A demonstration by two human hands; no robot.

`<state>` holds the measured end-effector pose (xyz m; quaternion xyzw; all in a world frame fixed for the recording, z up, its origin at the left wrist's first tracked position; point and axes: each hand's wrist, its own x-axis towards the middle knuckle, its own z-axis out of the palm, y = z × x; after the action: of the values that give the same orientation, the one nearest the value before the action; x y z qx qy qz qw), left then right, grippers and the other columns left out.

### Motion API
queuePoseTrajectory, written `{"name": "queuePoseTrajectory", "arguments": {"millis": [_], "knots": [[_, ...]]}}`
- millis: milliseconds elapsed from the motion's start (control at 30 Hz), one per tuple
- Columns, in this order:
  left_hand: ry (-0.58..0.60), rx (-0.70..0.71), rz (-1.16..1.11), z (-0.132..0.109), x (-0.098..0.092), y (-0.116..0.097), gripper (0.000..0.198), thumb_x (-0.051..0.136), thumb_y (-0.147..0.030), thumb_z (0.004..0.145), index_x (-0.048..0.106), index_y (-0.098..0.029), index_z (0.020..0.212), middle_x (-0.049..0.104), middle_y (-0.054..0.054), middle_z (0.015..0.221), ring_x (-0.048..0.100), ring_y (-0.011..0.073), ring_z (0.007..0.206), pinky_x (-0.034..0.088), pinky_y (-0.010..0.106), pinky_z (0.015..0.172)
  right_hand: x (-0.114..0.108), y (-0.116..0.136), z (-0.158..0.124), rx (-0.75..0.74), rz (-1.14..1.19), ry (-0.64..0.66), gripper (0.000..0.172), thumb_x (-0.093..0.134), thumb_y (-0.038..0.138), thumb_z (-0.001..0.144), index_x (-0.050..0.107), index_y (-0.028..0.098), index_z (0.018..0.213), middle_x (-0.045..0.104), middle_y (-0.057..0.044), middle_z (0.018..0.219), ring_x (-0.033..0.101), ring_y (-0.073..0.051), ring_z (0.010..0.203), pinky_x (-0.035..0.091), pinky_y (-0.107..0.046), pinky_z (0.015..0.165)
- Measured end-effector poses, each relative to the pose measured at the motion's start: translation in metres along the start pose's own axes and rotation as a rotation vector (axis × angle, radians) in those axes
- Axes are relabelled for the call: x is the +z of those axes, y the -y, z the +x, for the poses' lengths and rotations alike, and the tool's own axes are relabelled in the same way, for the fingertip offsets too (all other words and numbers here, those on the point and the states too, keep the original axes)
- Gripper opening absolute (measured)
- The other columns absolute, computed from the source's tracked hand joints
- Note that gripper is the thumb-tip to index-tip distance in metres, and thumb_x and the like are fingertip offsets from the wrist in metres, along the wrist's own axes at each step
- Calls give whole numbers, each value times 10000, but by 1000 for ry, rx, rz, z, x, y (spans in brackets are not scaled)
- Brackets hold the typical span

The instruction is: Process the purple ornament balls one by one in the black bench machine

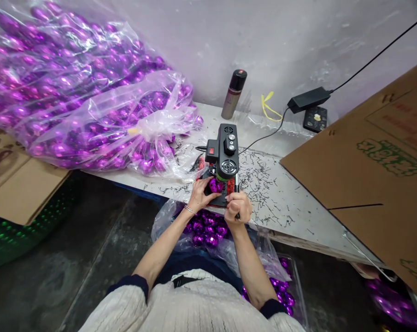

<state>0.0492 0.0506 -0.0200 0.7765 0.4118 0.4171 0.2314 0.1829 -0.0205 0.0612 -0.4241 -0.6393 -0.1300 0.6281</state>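
Observation:
A shiny purple ball ornament sits under the head of a small black bench machine with a red switch and round vents. My left hand grips the ball from the left, thumb and fingers on either side of it. On the machine's right side, my right hand is wrapped round a lever handle that points down toward me. Below my hands, at the table's front edge, a clear plastic bag holds several more purple balls.
A big clear bag of purple balls fills the left. Behind the machine stand a spray can and a black power adapter with its cable. Thin dark bits litter the tabletop. A cardboard box stands at right.

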Motion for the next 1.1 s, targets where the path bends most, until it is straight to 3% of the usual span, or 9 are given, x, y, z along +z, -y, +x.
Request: {"name": "queuePoseTrajectory", "arguments": {"millis": [433,867,967,1100], "knots": [[35,-53,-3,0,0,0,627,792,-493,836,595,-188,1347,711,133,1232,658,301,1153,509,482,1018,10,-6,-13,32,43,-88,349,336,320,1054,456,236,737,531,37,655,642,-134,596,494,-316,627],[22,-53,-18,3,3,5,628,796,-489,833,600,-170,1337,716,134,1214,668,296,1142,519,469,1009,10,-5,-7,-85,-43,-24,333,332,290,1061,416,239,743,522,48,656,611,-106,574,486,-278,608],[10,-53,-39,4,4,5,633,813,-475,819,605,-166,1331,716,141,1227,669,297,1153,516,475,1021,10,0,3,-36,-34,-71,346,327,282,1056,419,240,725,521,40,647,581,-109,557,468,-275,577],[4,-69,-60,7,5,3,645,838,-469,795,612,-180,1325,717,142,1246,664,303,1183,504,496,1055,5,15,38,64,-24,-119,324,415,251,1031,467,235,712,536,28,636,547,-113,558,423,-270,541]]}}
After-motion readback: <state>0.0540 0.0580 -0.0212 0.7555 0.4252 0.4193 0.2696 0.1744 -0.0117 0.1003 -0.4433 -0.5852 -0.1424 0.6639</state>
